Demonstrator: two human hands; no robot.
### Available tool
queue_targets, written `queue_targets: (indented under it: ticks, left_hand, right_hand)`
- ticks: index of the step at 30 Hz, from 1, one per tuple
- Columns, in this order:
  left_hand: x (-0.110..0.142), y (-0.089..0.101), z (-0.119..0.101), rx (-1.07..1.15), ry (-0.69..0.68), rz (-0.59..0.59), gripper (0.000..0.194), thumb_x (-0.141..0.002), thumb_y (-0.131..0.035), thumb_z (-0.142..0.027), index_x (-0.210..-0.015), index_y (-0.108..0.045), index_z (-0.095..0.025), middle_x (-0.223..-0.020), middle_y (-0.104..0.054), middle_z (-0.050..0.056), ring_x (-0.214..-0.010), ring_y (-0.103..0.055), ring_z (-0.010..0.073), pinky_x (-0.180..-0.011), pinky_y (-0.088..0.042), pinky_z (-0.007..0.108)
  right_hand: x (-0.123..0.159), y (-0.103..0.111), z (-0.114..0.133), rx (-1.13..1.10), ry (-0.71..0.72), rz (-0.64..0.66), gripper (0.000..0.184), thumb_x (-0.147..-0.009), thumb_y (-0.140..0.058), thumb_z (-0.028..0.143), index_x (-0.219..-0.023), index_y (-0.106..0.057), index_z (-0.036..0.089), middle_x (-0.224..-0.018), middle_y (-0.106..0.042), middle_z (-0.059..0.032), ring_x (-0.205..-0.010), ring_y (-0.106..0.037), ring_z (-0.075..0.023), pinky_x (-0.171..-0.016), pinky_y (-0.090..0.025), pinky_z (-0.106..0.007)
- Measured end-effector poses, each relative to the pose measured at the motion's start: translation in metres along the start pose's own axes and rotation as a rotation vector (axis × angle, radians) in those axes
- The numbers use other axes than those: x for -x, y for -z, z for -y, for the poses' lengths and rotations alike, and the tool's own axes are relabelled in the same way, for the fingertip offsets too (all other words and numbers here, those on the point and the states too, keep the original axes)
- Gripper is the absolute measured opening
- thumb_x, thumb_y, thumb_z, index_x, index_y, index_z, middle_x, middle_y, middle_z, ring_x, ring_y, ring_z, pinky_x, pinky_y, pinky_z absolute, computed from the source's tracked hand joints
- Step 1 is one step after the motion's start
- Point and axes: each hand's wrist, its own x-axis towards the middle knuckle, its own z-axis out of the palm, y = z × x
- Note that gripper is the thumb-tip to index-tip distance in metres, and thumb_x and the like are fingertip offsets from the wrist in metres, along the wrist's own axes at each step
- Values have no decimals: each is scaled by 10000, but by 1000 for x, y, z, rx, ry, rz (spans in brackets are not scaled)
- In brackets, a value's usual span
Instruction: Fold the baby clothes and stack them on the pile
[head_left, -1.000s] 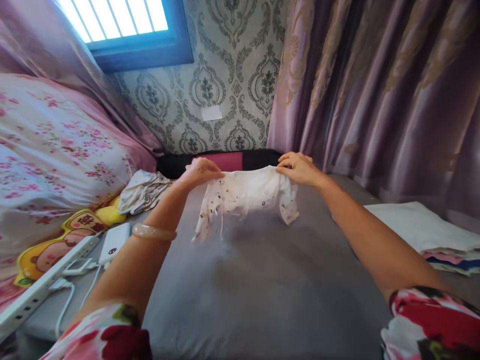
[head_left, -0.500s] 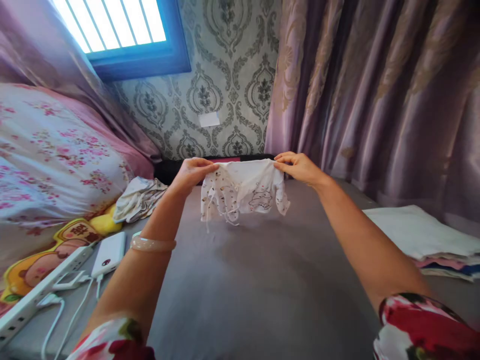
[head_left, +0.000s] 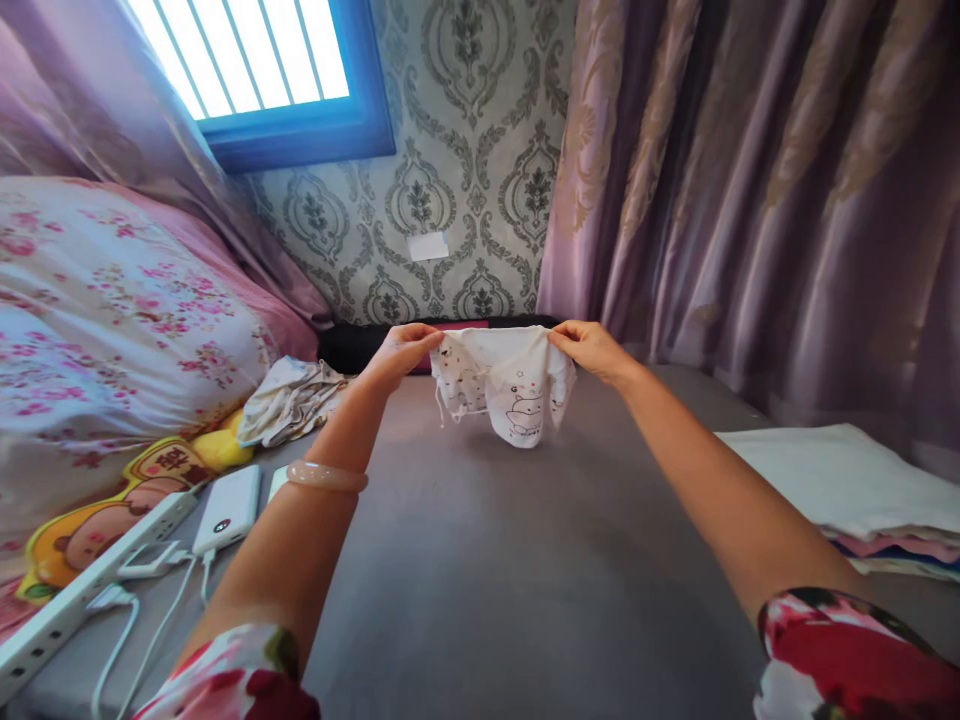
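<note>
A small white baby shirt with thin ties and a printed cartoon animal hangs above the grey bed sheet. My left hand pinches its upper left corner between thumb and fingers. At the upper right corner, my right hand grips the cloth the same way. The top edge is stretched between both hands, and the lower part hangs loose. A pale bangle circles my left forearm.
On the left lie crumpled clothes, a yellow cartoon cushion, a white power bank and a power strip with cables. A folded cloth stack sits at right. Curtains hang beyond.
The shirt's lower part has swung, and its printed animal now shows more plainly. My hands are slightly closer together, still holding the top edge. The view has shifted a little.
</note>
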Motion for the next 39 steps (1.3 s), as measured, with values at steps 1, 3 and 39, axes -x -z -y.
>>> queue_targets:
  ticks: [1,3,39]
  left_hand:
    - [-1,-2,3,0,-19,-15,275,-689,-694,-408,-746,-652,-143,-653,-607,-9,-596,-492,100,-594,-363,231]
    - [-5,-6,10,-8,-50,-48,242,-731,-651,-390,-753,-612,-153,-614,-545,-34,-555,-446,88,-545,-320,218]
    - [53,-30,125,-689,85,189,199,-814,-545,-305,-813,-712,-198,-757,-684,47,-729,-609,188,-663,-425,263]
  right_hand:
    - [-1,-3,-2,29,19,-20,284,-784,-627,440,-812,-662,159,-748,-656,-11,-668,-555,-130,-638,-445,-263]
    - [-3,-8,-5,89,58,-63,249,-809,-584,399,-816,-654,161,-765,-657,-12,-687,-557,-136,-644,-435,-261]
    - [65,-71,-71,773,-131,216,243,-909,-442,239,-947,-676,185,-970,-724,-83,-893,-641,-210,-736,-402,-270]
